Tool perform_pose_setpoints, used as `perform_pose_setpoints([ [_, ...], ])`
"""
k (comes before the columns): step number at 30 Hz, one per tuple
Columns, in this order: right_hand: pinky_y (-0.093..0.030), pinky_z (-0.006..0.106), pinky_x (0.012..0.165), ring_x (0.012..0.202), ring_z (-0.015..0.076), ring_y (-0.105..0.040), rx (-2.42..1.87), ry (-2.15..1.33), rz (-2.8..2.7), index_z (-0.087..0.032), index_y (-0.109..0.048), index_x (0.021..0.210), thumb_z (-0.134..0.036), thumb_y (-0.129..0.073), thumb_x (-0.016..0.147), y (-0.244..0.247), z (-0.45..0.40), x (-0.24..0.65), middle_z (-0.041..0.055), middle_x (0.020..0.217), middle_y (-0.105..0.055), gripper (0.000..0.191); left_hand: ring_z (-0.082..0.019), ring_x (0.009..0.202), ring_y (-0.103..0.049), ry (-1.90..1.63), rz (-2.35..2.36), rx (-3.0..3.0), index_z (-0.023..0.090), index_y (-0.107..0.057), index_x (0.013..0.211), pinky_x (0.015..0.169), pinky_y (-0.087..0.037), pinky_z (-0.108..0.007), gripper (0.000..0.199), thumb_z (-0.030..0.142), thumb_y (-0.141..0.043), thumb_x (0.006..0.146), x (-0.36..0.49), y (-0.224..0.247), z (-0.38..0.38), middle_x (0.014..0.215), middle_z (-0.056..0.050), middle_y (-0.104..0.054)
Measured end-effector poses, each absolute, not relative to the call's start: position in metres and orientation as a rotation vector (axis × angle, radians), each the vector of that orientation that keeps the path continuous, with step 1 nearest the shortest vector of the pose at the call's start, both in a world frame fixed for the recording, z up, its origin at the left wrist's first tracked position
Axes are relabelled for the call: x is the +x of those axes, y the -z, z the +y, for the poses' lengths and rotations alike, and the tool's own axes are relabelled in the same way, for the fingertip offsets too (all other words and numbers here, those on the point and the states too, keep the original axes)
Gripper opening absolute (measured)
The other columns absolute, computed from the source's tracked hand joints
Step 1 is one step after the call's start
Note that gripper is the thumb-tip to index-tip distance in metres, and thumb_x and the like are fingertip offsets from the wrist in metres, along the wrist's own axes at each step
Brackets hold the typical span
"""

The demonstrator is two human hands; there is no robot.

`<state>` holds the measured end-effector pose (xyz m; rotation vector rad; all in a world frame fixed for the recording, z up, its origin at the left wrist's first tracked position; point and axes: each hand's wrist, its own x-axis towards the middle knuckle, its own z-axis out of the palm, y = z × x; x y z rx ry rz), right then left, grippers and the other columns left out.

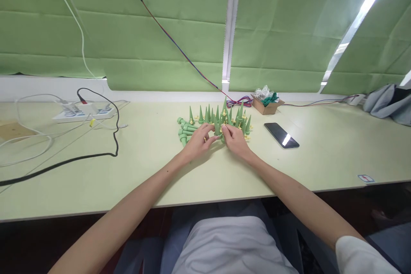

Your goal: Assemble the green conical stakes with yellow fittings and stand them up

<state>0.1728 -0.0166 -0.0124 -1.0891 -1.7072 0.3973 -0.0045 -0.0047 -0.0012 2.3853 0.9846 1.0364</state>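
- The right grip (237, 141) has thumb and fingertips drawn nearly together beside a yellow fitting; what lies between them is too small to tell.
- The left grip (199, 141) is partly closed, thumb and fingers apart at a green spike (217, 127); whether it bears the spike's weight I cannot tell.
- Around and behind both, many standing spikes (201, 115) are crowded upright on the bench (128, 188), several showing small yellow fittings (224, 114) near their bases.
- Beside the left grip, a handful of lying spikes (189, 128) rest on their sides, with no yellow visible on them.
- As a judgement, the upright, fitted ones look like the larger share dealt with, and the lying ones the remainder; hidden bases leave an exact count open.
- Farther right: a phone (281, 135) and, behind it, a small open carton (269, 109).
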Motion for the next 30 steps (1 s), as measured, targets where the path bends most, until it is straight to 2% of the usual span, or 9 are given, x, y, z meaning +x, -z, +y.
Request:
perform_pose_setpoints([
  [6,-0.03,0.028,0.058,0.056,0.0131,-0.039,-1.084,-0.442,-1.671,-0.022,-0.038,0.067,-0.05,-0.036,0.101,0.014,-0.019,0.169,-0.0031,0.06,-0.043,0.045,-0.011,0.063,-0.052,-1.11,1.126,2.348,0.018,-0.054,0.103,0.064,-0.044,-0.028,0.024,0.041,-0.054,0.094,-0.003,0.001,-0.005,0.099,-0.005,-0.06],
  [11,-0.031,0.028,0.057,0.056,0.0132,-0.04,-1.052,-0.456,-1.595,-0.022,-0.039,0.069,-0.052,-0.037,0.101,0.016,-0.018,0.17,-0.0029,0.06,-0.044,0.044,-0.011,0.054,-0.051,-1.081,1.145,2.072,0.018,-0.053,0.077,0.054,-0.04,-0.026,0.04,0.056,-0.054,0.091,0.0,-0.005,-0.009,0.072,0.0,-0.059],
  [16,-0.032,0.027,0.057,0.055,0.0123,-0.04,-1.034,-0.43,-1.579,-0.022,-0.04,0.07,-0.053,-0.037,0.101,0.016,-0.017,0.171,-0.0034,0.061,-0.043,0.044,-0.012,0.043,-0.049,-0.96,1.032,1.686,0.017,-0.057,0.066,0.044,-0.039,-0.026,0.061,0.072,-0.046,0.087,0.0,-0.008,-0.007,0.052,0.0,-0.05],
  [22,-0.028,0.027,0.054,0.054,0.012,-0.035,-1.008,-0.504,-1.688,-0.021,-0.047,0.076,-0.054,-0.042,0.099,0.014,-0.021,0.171,-0.0044,0.061,-0.04,0.041,-0.013,0.045,-0.052,-0.826,0.967,1.49,0.012,-0.064,0.06,0.043,-0.039,-0.025,0.072,0.078,-0.045,0.084,0.0,-0.014,-0.01,0.053,-0.006,-0.056],
  [30,-0.028,0.027,0.054,0.055,0.0125,-0.035,-0.955,-0.574,-1.721,-0.022,-0.046,0.076,-0.054,-0.041,0.1,0.015,-0.021,0.173,-0.004,0.061,-0.039,0.04,-0.012,0.049,-0.054,-0.792,0.936,1.453,0.012,-0.068,0.07,0.042,-0.039,-0.025,0.06,0.069,-0.055,0.084,-0.003,-0.012,-0.009,0.062,-0.006,-0.059],
])
